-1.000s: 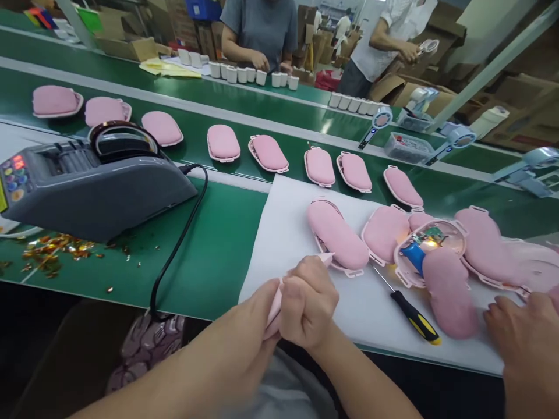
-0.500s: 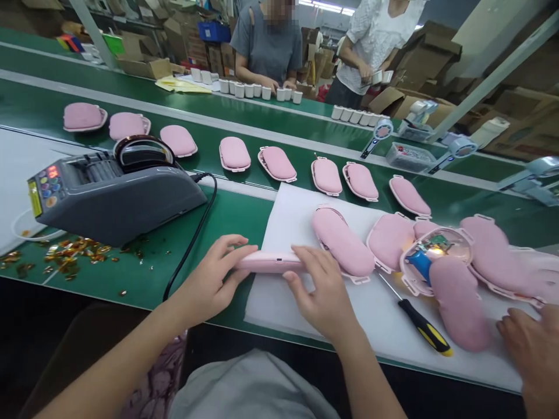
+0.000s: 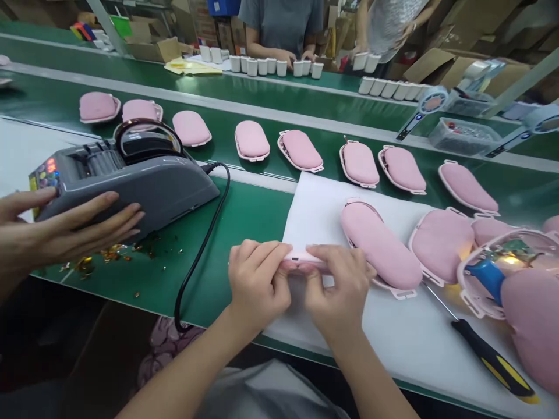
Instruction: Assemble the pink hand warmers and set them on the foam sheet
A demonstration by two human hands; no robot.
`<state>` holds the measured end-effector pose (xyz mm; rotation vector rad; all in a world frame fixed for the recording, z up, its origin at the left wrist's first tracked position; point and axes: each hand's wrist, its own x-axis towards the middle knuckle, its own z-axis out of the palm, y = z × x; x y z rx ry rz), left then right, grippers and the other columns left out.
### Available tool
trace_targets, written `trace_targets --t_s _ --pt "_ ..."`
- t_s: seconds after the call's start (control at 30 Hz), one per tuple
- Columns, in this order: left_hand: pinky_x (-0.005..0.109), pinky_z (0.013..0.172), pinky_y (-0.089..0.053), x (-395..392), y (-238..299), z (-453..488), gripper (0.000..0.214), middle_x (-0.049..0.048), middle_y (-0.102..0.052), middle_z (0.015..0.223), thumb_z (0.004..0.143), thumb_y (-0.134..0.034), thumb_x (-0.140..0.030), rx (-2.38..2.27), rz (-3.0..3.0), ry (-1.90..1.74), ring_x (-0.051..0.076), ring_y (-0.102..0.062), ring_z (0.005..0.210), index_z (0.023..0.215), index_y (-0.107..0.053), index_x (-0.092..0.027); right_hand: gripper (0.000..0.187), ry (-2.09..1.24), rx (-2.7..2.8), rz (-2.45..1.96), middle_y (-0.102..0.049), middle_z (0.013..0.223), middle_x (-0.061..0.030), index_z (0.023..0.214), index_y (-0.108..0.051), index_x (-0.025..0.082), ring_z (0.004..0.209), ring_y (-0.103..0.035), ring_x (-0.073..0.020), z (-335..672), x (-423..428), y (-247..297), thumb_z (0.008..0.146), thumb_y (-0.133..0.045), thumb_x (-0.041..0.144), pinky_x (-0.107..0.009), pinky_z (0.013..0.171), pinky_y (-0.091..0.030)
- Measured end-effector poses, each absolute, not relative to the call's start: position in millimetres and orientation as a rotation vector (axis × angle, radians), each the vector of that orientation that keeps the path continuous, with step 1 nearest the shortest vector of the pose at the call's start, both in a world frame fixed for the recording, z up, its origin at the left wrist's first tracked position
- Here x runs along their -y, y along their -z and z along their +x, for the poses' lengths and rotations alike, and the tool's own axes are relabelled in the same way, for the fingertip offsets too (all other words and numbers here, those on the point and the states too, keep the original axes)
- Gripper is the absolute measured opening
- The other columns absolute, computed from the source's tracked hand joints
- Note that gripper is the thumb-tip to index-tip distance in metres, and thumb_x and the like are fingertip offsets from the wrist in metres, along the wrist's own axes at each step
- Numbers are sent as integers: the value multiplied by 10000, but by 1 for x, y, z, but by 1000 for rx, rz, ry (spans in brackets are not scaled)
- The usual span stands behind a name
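Observation:
My left hand and my right hand are both closed on a slim pink oval case, gripping it from its two sides. The thumbs press its lower edge, the fingers lie over the top, and a small dark slot shows between them. Most of the case is hidden by my hands. Just right of my right hand, another pink oval case lies on the white foam sheet. Beyond it, an open shell shows a blue part and a lit lamp.
A grey tape dispenser stands at left, its black cord curving toward me. Another person's hand is beside it. A screwdriver lies at right. Several pink cases line the green belt. Two people stand across it.
My fingers have closed more tightly round the pink case, hands nearer together. A co-worker's hand has appeared by the tape dispenser. The view has shifted, and the hand at far right has left it.

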<state>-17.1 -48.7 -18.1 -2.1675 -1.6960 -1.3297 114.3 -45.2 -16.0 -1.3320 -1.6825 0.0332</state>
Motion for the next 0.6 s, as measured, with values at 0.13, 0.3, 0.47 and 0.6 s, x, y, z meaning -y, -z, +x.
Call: trace_targets --t_s 0.13,0.3,0.47,0.6 --pt "351 652 -366 54 14 -20 220 68 -748 905 873 -504 -195 1731 -2310 1225 208 -549 734 966 -700 -157 76 -160 1869 -1302 -714 858 -10 895 -640 217 771 -558 -214 127 41 7 856 -575 211 -373 733 -324" --pt "369 821 -448 73 -6 -34 262 79 -706 1066 861 -555 -246 1740 -2517 1334 230 -588 948 1099 -640 -178 231 -160 2071 -1178 -717 1010 -58 1094 -633 209 867 -611 -223 150 54 -1 877 -556 185 -387 788 -444" --pt "348 849 -503 2 -38 -29 360 57 -698 982 902 -464 -435 2468 -2160 1771 224 -648 947 1132 -606 -197 132 -70 1736 -1393 -731 801 -59 937 -680 217 697 -658 -228 194 43 -23 878 -576 273 -334 605 -499" --pt "444 924 -469 -121 -45 11 422 160 -700 977 860 -580 -440 2963 -2046 1305 308 -632 1030 1044 -647 -66 275 -59 1552 -1576 -672 660 -55 779 -685 192 585 -617 -204 229 -39 -39 884 -550 407 -296 476 -433"
